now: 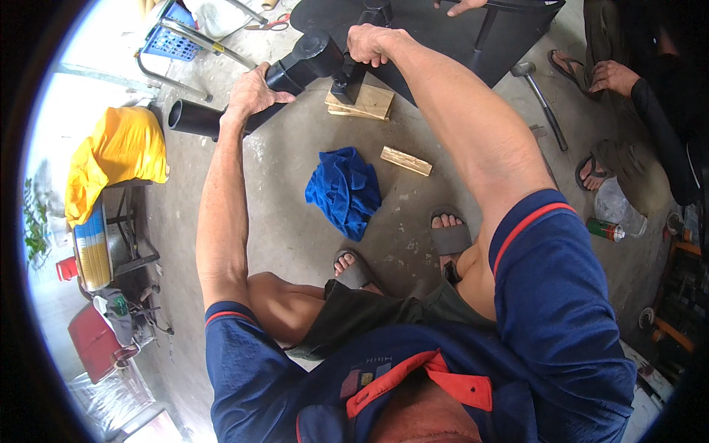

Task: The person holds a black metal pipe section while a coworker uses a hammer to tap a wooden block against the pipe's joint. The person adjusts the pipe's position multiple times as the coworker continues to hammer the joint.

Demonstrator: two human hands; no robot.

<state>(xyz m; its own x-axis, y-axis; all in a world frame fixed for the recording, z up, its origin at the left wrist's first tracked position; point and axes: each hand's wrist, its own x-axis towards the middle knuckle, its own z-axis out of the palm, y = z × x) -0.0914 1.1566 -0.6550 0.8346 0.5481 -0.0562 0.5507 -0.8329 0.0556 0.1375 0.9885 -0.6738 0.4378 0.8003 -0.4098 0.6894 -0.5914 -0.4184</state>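
Note:
A black tubular part [314,53] with a wide round joint lies ahead of me at the top. My left hand [255,94] is wrapped over its tube, the thumb stretched along the near side. An open-ended black tube [193,117] juts out left of that hand. My right hand [373,46] is closed in a fist at a black bracket right of the joint; its fingers hide what they grip. Below the bracket, stacked wooden boards [362,103] rest on the floor. A large black panel [443,55] stretches behind my right forearm.
On the concrete floor lie a blue cloth [343,192], a wood offcut [406,160], a hammer [543,103] and a spray can [604,229]. Red-handled scissors [275,23] lie at the back. A co-worker's hand [614,77] is at right; another person's hand [465,6] touches the panel's far edge.

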